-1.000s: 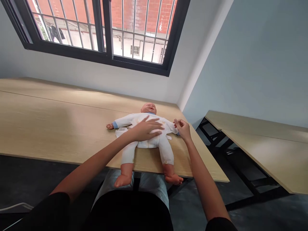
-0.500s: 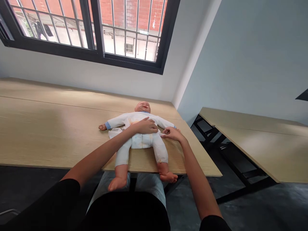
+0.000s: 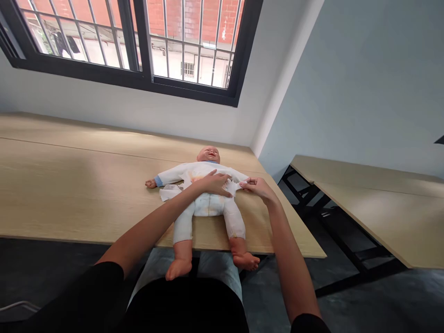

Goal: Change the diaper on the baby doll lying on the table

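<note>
1. The baby doll lies on its back on the wooden table, head toward the window, feet jutting past the near edge – probably so that its waist sits within easy reach of both hands.

2. The left hand lies across the doll's middle, fingers loosely spread; it seems to be steadying the diaper. Whether its fingertips grip anything, I cannot tell.

3. The right hand has thumb and fingers pinched together on the outer end of a white side flap, drawn out beside the hip – likely held there to keep it taut.

4. Opposite, another white flap lies loose on the table below the doll's outstretched arm, apparently unfastened.
</note>
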{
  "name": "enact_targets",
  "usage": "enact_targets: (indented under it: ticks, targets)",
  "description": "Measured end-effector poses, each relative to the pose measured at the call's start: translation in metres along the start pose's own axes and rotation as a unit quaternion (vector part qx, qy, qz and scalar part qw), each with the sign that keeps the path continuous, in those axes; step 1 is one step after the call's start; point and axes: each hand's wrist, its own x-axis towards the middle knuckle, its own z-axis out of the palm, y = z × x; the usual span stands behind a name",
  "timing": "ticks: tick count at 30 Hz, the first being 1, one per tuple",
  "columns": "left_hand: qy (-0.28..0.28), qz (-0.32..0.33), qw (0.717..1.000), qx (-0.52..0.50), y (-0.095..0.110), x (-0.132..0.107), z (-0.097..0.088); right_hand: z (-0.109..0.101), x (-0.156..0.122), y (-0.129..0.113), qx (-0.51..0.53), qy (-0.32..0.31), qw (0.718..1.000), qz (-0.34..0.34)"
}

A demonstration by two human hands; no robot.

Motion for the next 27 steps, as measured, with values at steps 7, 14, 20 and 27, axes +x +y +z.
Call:
enact_targets:
  ticks: [7,14,20,27]
  targets:
    - [0.0,0.019,0.997,-0.08,0.0,0.004,0.001,0.053,0.004,-0.024,0.055,-0.001,0.998,-0.042]
    - [0.045,0.083,0.956,-0.278,-0.013,-0.006,0.0,0.072,0.001,-0.031,0.025,-0.031,0.999,-0.033]
    - [0.202,0.115,0.879,-0.416,-0.019,-0.022,0.0,0.067,-0.008,-0.03,0.028,-0.092,0.993,-0.07]
    - [0.279,0.102,0.902,-0.313,-0.029,-0.052,-0.005,0.066,-0.006,-0.023,0.0,-0.143,0.981,-0.131]
